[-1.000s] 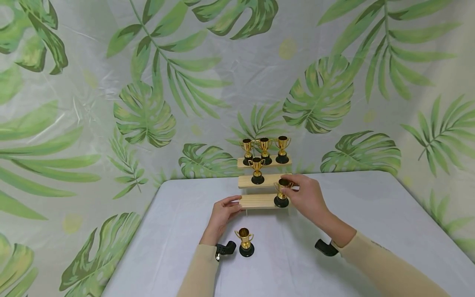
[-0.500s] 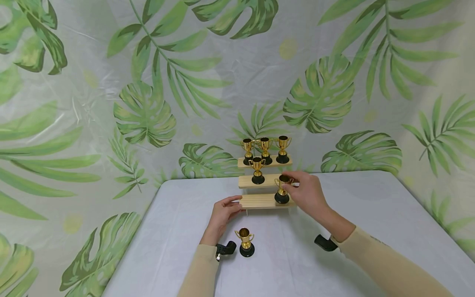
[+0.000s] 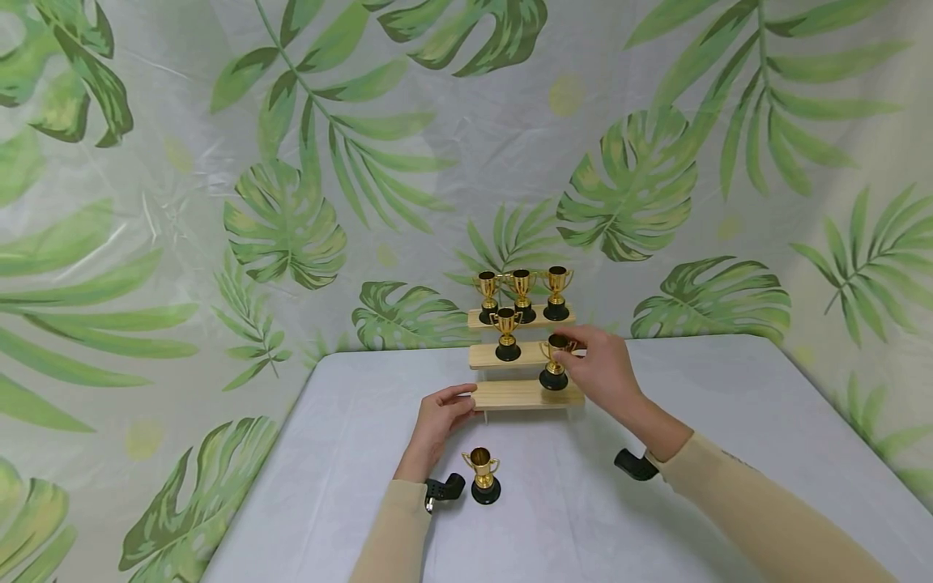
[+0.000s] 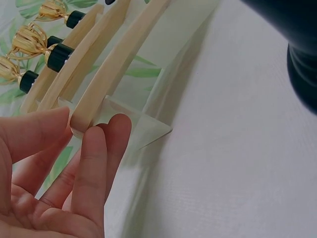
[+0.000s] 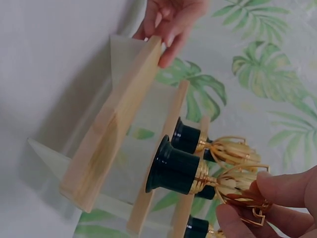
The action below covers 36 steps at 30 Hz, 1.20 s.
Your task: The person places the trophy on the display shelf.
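Note:
My right hand (image 3: 607,368) pinches a small gold trophy (image 3: 554,378) with a black base by its cup. In the right wrist view the trophy's black base (image 5: 174,167) is lifted clear of the lowest wooden shelf (image 5: 106,144), at the height of the middle shelf (image 3: 532,356). My left hand (image 3: 439,417) grips the left end of the lowest shelf board (image 4: 91,101) of a three-tier display stand between thumb and fingers. One trophy (image 3: 507,336) stands on the middle shelf toward its left. Three trophies line the top shelf (image 3: 534,319).
Another gold trophy (image 3: 483,479) stands upright on the white table (image 3: 350,453), close to the left wrist's black camera (image 3: 446,487). Translucent side supports (image 4: 133,119) carry the shelves. A leaf-print curtain (image 3: 408,162) hangs right behind the stand.
My right hand has raised its trophy from just over the lowest shelf to the right part of the middle shelf. The left hand has stayed on the shelf end.

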Each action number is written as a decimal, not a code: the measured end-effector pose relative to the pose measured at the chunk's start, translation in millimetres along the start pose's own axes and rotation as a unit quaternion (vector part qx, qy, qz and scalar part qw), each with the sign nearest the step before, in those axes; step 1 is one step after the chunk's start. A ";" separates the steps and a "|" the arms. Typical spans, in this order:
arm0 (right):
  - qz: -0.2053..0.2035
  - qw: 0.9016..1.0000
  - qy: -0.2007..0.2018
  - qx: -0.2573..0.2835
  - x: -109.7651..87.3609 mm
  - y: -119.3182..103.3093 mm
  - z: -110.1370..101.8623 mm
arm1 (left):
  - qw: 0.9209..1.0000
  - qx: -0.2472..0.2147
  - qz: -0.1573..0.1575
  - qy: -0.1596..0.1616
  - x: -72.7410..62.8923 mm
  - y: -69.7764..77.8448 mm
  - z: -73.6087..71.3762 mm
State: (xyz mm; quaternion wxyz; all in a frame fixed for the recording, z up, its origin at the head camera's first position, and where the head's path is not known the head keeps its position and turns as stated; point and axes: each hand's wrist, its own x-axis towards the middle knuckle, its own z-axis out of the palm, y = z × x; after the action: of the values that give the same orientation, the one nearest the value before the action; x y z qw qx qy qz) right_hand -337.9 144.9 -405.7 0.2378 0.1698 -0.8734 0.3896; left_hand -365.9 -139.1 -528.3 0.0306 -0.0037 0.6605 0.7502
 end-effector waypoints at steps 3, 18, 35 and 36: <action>0.002 1.000 -0.001 -0.003 2.7 0.7 0.1 | 1.000 -0.001 0.006 -0.001 0.3 -0.8 0.3; -0.009 1.000 0.001 -0.026 18.2 -1.6 -0.6 | 1.000 -0.001 0.016 0.001 -0.3 -2.8 1.3; 0.007 1.000 -0.005 -0.020 34.0 2.3 6.4 | 1.000 -0.003 0.002 0.007 0.1 -2.5 2.4; 0.009 1.000 -0.007 -0.021 34.8 3.0 6.9 | 1.000 -0.002 0.003 0.006 0.0 -2.8 2.5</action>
State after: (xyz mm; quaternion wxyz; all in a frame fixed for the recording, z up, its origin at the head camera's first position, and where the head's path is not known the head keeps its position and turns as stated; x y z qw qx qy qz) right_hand -370.2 137.7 -392.5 0.2315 0.1595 -0.8845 0.3724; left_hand -365.7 -136.3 -530.7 0.0239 -0.0063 0.6590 0.7518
